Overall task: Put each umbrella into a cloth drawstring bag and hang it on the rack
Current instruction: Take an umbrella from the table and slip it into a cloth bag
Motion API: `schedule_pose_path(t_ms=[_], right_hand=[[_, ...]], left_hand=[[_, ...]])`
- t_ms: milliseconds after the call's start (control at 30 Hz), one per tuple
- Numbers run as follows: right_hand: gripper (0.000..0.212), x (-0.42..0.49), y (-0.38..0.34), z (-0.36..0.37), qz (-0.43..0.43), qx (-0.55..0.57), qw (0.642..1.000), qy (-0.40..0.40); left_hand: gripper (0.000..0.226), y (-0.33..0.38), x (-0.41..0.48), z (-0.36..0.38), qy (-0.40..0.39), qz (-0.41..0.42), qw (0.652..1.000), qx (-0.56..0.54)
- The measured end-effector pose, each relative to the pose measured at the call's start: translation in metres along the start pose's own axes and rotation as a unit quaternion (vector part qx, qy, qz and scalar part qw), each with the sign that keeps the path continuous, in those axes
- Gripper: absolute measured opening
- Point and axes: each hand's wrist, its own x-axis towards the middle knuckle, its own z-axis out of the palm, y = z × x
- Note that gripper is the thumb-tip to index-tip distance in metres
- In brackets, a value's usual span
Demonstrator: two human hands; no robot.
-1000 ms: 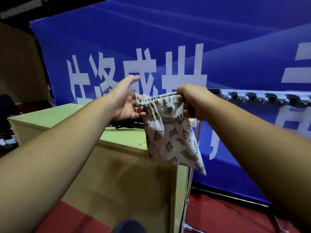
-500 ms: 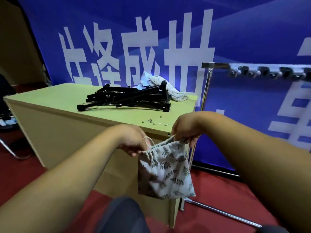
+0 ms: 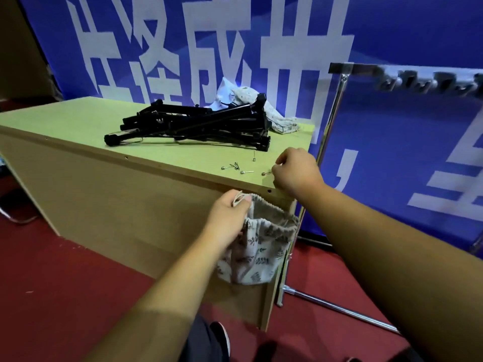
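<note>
Nearest, the left hand point(image 3: 230, 218) pinches the gathered rim and pale cord of a grey cloth drawstring bag printed with dark leaves point(image 3: 257, 253); thumb and fingers are closed on the fabric. The bag hangs slack in front of the right end of the tan panel of a green-topped wooden table point(image 3: 78, 121), its mouth sagging partly open just below the table's near edge. Red carpet point(image 3: 52, 296) lies open to the near left of the table.

Above the bag, the right hand point(image 3: 296, 172) hovers over the table's near right corner, fingers curled loosely together; whether it grips anything cannot be told. Small metal pins point(image 3: 247, 172) lie scattered just left of it, close to the edge.

Farther back on the tabletop sits a pile of folded black umbrellas point(image 3: 193, 126), with bare green surface on its left. More pale cloth bags point(image 3: 251, 100) lie heaped behind the pile's right end.

Right of the table stands a chrome rack point(image 3: 337, 95), its post just beside the table's right edge and its hook bar reaching right, in front of a blue banner with white characters point(image 3: 405, 35).
</note>
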Motion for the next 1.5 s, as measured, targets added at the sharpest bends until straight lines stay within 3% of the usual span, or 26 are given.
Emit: schedule_pose_path(t_ms=[100,200,400,600,700,833,1000,1267,1500], right_hand=[[0.044,0.006,0.003,0.014,-0.012,0.016,1.0,0.001],[0.049,0.007,0.007,0.026,-0.039,0.021,0.999,-0.009],[0.028,0.013,0.012,0.03,-0.062,0.009,0.997,-0.036],[0.049,0.019,0.008,0.028,-0.057,-0.022,0.996,-0.072],[0.049,0.021,0.005,0.026,-0.049,-0.027,0.995,-0.081],[0.046,0.02,-0.006,0.03,-0.041,-0.033,0.997,-0.054],[0.066,0.017,-0.022,0.05,-0.061,-0.13,0.989,-0.023],[0.028,0.022,-0.015,0.051,-0.087,-0.072,0.994,-0.015],[0.016,0.023,-0.011,0.047,-0.046,0.006,0.998,-0.041]], left_hand=[[0.021,-0.018,0.003,0.012,0.008,0.011,0.999,-0.03],[0.023,-0.035,0.003,0.02,0.008,0.011,0.998,-0.061],[0.024,-0.071,-0.003,0.037,-0.015,-0.004,0.996,-0.093],[0.02,-0.088,-0.001,0.055,-0.04,-0.076,0.989,-0.12],[0.02,-0.087,0.001,0.059,-0.044,-0.108,0.977,-0.18],[0.017,-0.087,0.005,0.064,-0.038,-0.151,0.965,-0.209],[0.012,-0.085,0.011,0.071,-0.015,-0.185,0.955,-0.231],[0.014,-0.081,0.017,0.077,-0.016,-0.193,0.948,-0.252],[0.009,-0.072,0.008,0.079,-0.025,-0.181,0.951,-0.251]])
